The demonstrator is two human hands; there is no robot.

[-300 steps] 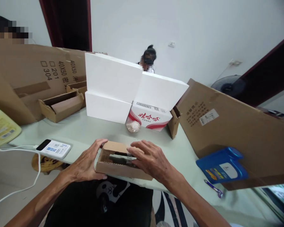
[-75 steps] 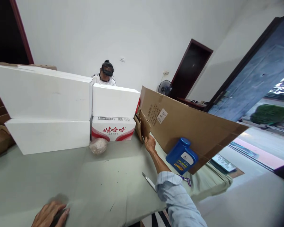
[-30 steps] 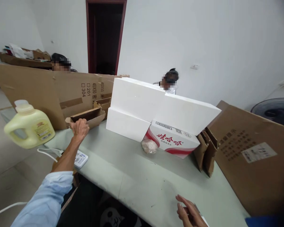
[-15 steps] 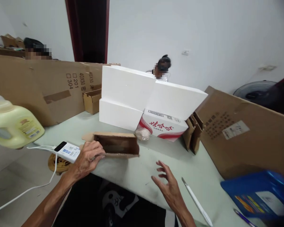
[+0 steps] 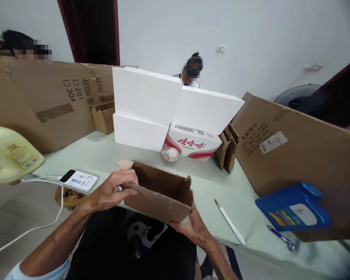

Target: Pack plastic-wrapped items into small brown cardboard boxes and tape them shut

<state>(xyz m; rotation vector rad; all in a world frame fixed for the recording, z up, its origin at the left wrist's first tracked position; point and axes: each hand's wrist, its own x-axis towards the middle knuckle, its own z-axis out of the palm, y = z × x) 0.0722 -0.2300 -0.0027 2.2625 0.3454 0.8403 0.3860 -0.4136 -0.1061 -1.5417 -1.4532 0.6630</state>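
An open-topped brown cardboard box [image 5: 159, 204] is between my hands at the near edge of the table, its inside bare as far as I can see. My left hand [image 5: 116, 188] pinches the left end of its near wall, thumb outside. At the lower right corner, my right hand [image 5: 191, 227] grips the box from below and beside, its fingers partly hidden behind the cardboard. A small flap [image 5: 125, 164] sticks out at the box's far left corner. To the right of my right hand lies a slim white craft knife [image 5: 230, 222].
White foam blocks [image 5: 146, 95] stand stacked at the back beside a red-and-white carton [image 5: 196, 146]. A wrapped lump [image 5: 170, 154], a power bank [image 5: 79, 181] with cable, a yellow jug [image 5: 14, 155], a blue bottle [image 5: 294, 208] and a pen [image 5: 280, 237] surround the work area. Two people sit beyond.
The box has come nearer and turned, its right end swinging toward me. My right hand, open and apart before, now grips its right end. The view has shifted slightly.
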